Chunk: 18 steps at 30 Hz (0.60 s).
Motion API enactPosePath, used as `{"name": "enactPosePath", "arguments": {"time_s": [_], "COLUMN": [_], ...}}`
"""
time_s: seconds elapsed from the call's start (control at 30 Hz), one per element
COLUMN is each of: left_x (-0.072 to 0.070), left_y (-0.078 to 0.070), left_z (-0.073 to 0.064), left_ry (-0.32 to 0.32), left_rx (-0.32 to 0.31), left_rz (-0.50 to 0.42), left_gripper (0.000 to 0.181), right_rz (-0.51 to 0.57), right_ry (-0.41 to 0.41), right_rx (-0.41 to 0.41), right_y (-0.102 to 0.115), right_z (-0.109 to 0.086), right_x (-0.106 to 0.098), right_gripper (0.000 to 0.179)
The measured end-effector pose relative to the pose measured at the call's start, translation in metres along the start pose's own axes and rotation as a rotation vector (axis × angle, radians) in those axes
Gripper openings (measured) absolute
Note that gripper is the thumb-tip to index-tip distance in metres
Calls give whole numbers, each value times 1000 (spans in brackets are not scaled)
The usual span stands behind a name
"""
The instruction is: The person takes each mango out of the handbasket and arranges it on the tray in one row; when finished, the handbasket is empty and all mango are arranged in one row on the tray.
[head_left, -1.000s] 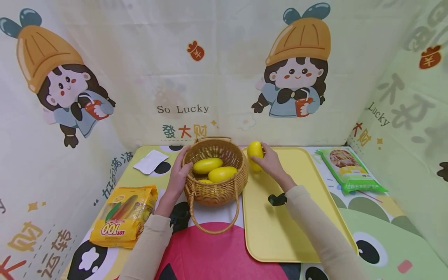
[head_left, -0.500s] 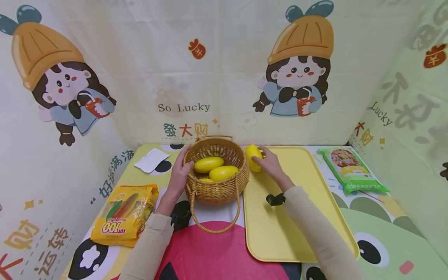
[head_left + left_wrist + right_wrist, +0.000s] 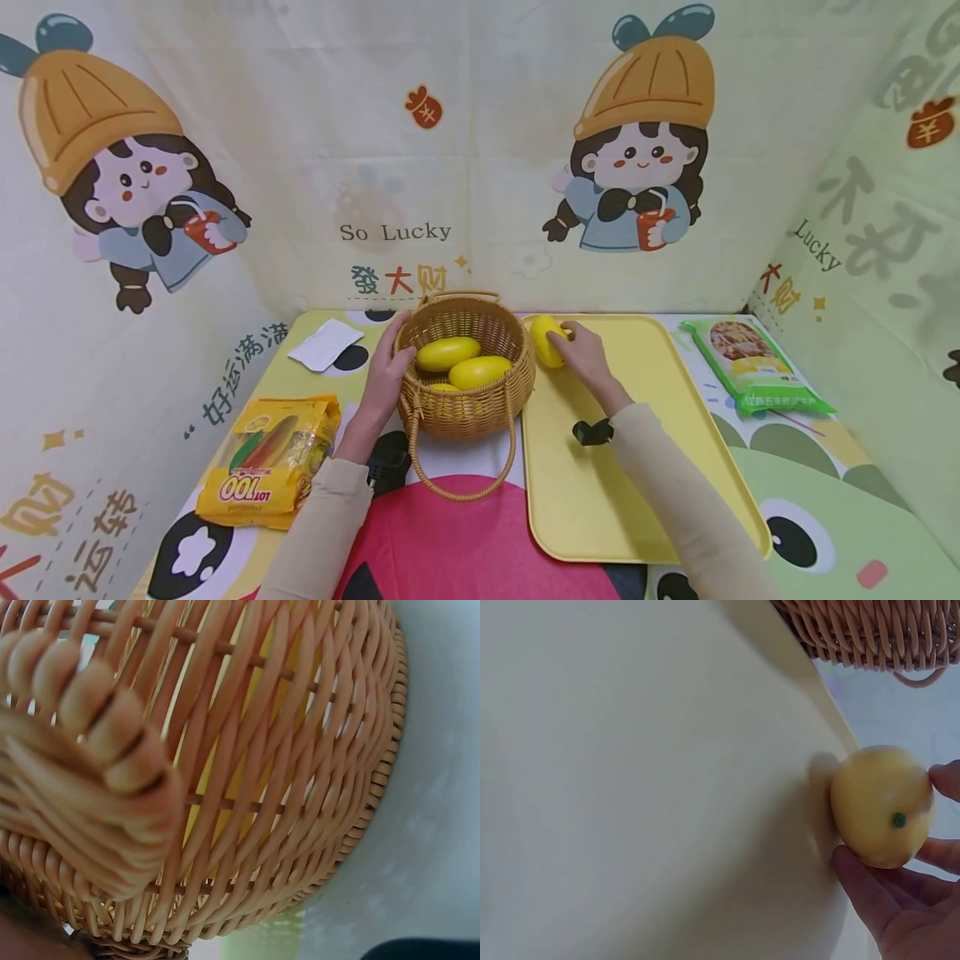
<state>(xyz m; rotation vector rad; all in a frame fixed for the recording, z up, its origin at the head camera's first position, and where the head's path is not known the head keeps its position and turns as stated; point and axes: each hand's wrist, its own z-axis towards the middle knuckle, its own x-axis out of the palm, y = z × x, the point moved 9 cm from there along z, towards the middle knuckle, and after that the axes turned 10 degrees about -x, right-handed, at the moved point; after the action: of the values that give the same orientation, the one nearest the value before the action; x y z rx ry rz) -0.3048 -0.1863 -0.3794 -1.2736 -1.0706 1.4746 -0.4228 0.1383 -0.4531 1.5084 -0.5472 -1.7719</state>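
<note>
My left hand [image 3: 385, 375] grips the left side of a round wicker basket [image 3: 465, 421], its thumb over the rim. Several smooth yellow mangoes [image 3: 480, 372] lie inside; one lower down is mostly hidden by the basket's front. My right hand [image 3: 587, 357] holds another yellow mango [image 3: 547, 340] between thumb and fingers, at the far left corner of a yellow tray [image 3: 600, 500]. In the right wrist view this mango [image 3: 881, 806] shows a small green stem end, close over the tray's edge. Woven wicker [image 3: 247, 750] fills most of the left wrist view.
One basket handle [image 3: 465, 498] hangs down in front, the other stands at the back. A yellow candy bag [image 3: 266, 462] and a white packet [image 3: 324, 346] lie left; a green food packet [image 3: 753, 364] lies right of the tray. Printed cloth walls [image 3: 487, 167] enclose the table.
My right hand has lowered slightly with the mango toward the tray's far left corner, and the mango has tilted. My left hand stays on the basket.
</note>
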Motion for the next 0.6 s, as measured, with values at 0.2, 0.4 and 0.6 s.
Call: {"name": "enactPosePath", "arguments": {"time_s": [0.2, 0.4, 0.6], "left_x": [0, 0, -1], "left_y": [0, -2, 8], "left_z": [-1, -2, 5], "left_ry": [5, 1, 1], "left_rx": [1, 2, -8], "left_rz": [-10, -4, -1], "left_gripper": [60, 59, 60], "right_rz": [-31, -50, -54], "right_ry": [-3, 4, 29], "right_rx": [14, 11, -9], "right_y": [-1, -3, -4], "right_z": [0, -1, -1], "right_x": [-4, -9, -13], "right_gripper": [66, 69, 70]}}
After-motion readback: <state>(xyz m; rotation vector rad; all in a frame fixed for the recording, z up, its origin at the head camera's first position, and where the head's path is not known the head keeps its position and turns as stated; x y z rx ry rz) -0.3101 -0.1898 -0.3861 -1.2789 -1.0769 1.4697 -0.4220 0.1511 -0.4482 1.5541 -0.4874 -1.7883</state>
